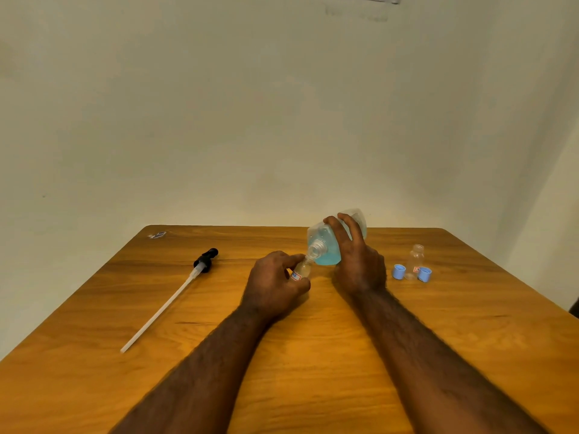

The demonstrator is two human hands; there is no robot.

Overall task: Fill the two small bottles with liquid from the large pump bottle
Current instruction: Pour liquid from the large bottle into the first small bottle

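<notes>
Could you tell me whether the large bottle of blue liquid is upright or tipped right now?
Tipped. The right hand holds the large bottle tilted, its open neck at the small bottle in the left hand.

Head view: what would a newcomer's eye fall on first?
At centre, the right hand tips the large bottle of blue liquid over the small bottle gripped by the left hand. Its pump lies at left; a second small bottle stands at right between two blue caps.

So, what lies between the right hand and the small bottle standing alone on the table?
One blue cap lies there, nearer the small bottle than the right hand; the head view shows it.
</notes>
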